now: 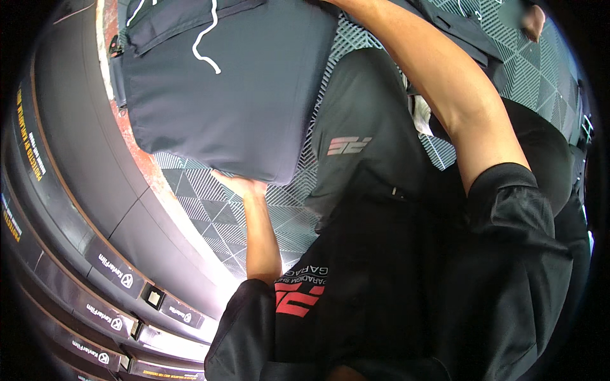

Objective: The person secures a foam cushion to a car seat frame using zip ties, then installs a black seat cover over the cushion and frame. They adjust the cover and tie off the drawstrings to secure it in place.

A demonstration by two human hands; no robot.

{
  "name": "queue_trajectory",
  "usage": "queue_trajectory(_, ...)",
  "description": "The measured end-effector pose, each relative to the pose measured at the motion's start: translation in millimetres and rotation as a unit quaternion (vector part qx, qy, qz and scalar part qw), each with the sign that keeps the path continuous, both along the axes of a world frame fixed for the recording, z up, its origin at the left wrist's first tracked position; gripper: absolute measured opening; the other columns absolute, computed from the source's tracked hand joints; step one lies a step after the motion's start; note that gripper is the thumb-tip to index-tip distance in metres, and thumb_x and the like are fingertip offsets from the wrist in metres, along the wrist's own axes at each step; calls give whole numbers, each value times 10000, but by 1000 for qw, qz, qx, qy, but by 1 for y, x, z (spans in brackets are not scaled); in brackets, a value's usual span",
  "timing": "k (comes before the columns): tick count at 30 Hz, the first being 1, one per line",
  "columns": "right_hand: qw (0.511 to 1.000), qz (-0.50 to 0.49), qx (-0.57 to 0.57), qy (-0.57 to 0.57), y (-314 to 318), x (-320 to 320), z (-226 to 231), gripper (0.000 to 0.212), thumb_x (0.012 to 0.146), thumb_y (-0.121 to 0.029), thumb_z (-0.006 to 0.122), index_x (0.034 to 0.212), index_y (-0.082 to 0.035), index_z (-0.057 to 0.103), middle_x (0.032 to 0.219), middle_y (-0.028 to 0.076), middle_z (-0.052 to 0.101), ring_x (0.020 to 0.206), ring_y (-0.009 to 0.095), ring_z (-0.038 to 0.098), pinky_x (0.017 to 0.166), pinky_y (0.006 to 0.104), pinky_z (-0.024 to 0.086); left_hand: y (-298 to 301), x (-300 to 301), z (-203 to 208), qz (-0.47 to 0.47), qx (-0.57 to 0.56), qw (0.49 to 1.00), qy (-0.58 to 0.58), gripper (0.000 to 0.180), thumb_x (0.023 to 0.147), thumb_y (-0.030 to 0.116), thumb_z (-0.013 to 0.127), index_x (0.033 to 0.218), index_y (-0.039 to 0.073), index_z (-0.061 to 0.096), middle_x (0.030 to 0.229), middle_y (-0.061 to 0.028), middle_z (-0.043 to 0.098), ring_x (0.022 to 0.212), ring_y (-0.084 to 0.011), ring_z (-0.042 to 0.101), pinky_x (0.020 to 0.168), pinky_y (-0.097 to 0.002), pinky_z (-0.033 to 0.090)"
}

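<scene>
My left hand (240, 186) presses up, fingers closed, under the near edge of the dark hooded top (235, 89) on the far left, while my right arm (445, 82) reaches far beyond view, its grip untellable.

Grey floor tiles (210, 209) with a raised triangular lattice lie directly below the grip and reach up to the top right. Left of the grip, a rust-red strip (136, 143) edges a curved grey panel (76, 127). Further left and lower, dark bands (108, 260) bearing white labels run toward the bottom corner. A lit slot (168, 343) glows among them, low left.
</scene>
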State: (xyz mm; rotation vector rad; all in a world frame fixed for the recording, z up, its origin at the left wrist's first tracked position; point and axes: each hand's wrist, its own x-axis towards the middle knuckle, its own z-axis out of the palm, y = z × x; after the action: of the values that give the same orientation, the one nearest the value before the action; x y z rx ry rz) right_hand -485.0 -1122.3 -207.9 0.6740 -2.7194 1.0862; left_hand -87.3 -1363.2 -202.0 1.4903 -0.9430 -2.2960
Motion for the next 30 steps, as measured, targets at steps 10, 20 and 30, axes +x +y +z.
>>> queue_trajectory(10, 936, -20, -86, -340, 45, -4, 2, 779, 853, -710, 603, 1262, -50, 669, 1254, 180, 679, 1215, 330, 615, 1041, 384, 454, 45, -19, 6, 18, -43, 999, 15, 832, 932, 733, 366, 1531, 155, 390, 1589, -122, 352, 1424, -377, 380, 1126, -600, 371)
queue_trajectory(20, 959, -93, 84, 253, -6, 19, 2, 252, 892, -233, 604, 1039, -62, 716, 1074, 128, 691, 953, 347, 684, 805, 518, 555, 37, -24, 29, 97, -62, 991, 69, 776, 989, 675, 342, 1534, 125, 376, 1585, -121, 355, 1390, -342, 414, 1155, -487, 365)
queue_trajectory(30, 623, 677, 380, 94, -217, 372, 59, 232, 852, -339, 599, 850, -196, 781, 893, 31, 748, 957, 213, 694, 1165, 490, 253, 54, 15, -77, 123, -25, 971, 204, 626, 1026, 571, 409, 1433, 102, 482, 1405, -143, 570, 1257, -336, 569, 1079, -477, 449)
